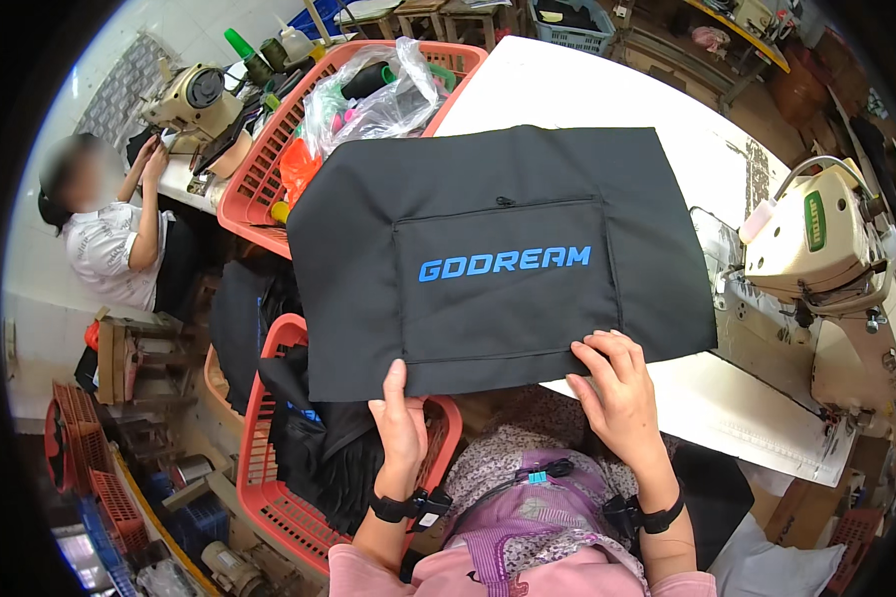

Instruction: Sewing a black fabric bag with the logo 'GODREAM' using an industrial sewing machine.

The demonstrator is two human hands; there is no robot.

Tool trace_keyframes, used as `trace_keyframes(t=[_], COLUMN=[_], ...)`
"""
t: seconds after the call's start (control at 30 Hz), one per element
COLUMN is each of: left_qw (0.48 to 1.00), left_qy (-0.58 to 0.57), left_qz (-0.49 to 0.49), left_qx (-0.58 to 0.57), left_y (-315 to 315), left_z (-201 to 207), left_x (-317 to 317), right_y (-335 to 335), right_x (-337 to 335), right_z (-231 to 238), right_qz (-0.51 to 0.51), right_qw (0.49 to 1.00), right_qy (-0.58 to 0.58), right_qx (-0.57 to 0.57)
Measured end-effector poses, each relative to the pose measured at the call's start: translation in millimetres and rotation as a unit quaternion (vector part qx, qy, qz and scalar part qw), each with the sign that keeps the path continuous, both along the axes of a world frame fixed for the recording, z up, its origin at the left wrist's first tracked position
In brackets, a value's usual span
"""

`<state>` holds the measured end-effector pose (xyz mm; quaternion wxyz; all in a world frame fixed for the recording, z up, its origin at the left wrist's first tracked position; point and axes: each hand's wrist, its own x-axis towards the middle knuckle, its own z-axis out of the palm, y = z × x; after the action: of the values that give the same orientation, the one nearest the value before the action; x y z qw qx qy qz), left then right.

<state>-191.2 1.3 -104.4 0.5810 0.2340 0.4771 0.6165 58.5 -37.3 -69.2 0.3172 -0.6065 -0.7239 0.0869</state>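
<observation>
A large black fabric panel (508, 164) with a stitched-on zippered pocket (498, 318) and blue lettering lies spread in front of me, partly over the white table. Its small zipper pull shows at the pocket's top edge. My left hand (400, 423) grips the panel's lower left edge, thumb on top and the other fingers largely hidden underneath. At the lower right edge, my right hand (617, 388) rests its bent fingertips on the top face, near the pocket's bottom seam. Its thumb is apart from those fingers, close to the edge.
A sewing machine (816, 234) stands right on the white table (567, 90). A red basket (254, 478) of black fabric pieces is at lower left; another red basket (254, 189) with plastic bags lies beyond. At left, a person (114, 244) works at another machine (194, 95).
</observation>
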Motion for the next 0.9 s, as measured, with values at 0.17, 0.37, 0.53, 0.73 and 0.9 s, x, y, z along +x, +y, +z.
trace_keyframes(t=[0.17, 0.37, 0.53, 0.73, 0.9], left_qw=[0.998, 0.998, 0.999, 0.999, 0.999], left_qy=[0.052, 0.061, 0.037, 0.044, 0.036], left_qz=[-0.017, -0.01, -0.004, -0.009, -0.009], left_qx=[0.02, 0.026, 0.017, -0.007, -0.004], left_y=[1, 2, 3, 1, -1], left_z=[-13, -9, -4, -6, -2], left_x=[-6, 0, 5, 0, 4], right_y=[0, 1, -2, -5, -7], right_x=[0, 0, 0, 0, 1], right_z=[1, 1, -5, -8, -8], right_qz=[0.004, 0.005, -0.003, -0.025, -0.033], right_qw=[1.0, 1.0, 0.999, 0.995, 0.992], right_qy=[-0.006, 0.002, -0.004, -0.032, -0.024], right_qx=[0.012, 0.024, 0.05, 0.095, 0.123])
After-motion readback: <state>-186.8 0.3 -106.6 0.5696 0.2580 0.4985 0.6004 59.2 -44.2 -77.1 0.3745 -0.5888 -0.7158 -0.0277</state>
